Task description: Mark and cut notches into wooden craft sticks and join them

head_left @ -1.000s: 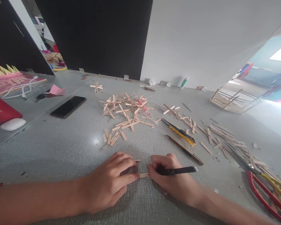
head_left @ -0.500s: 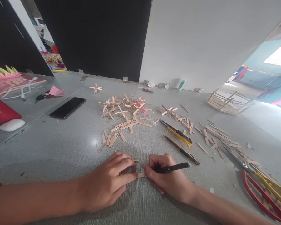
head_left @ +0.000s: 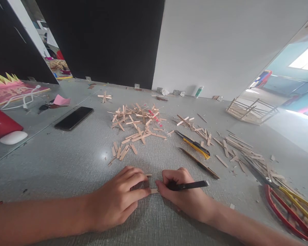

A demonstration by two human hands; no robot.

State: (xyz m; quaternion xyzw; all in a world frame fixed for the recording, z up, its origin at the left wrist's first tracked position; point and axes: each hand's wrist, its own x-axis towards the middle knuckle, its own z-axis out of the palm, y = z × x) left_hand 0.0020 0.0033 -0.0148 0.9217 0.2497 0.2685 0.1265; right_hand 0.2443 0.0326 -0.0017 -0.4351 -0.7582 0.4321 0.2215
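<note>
Near the front of the grey table, my left hand (head_left: 124,198) presses a short piece of wooden craft stick (head_left: 154,191) down under its fingertips. Another stick end (head_left: 149,175) pokes out by its forefinger. My right hand (head_left: 181,191) is closed in a writing grip round a slim black pen-like tool (head_left: 192,185), its back end pointing right. The tip is hidden behind the fingers, close to the right end of the stick piece; whether it is a pen or a blade I cannot tell.
Beyond my hands lie a pile of craft sticks (head_left: 141,119), a yellow and black utility knife (head_left: 195,145) and a dark narrow strip (head_left: 200,164). Large scissors (head_left: 289,208) rest at right among wood scraps. A phone (head_left: 74,118) lies left; a stick frame (head_left: 251,111) stands far right.
My right hand and the black tool have shifted very slightly, the tool's back end a little lower. My left hand stays on the stick piece.
</note>
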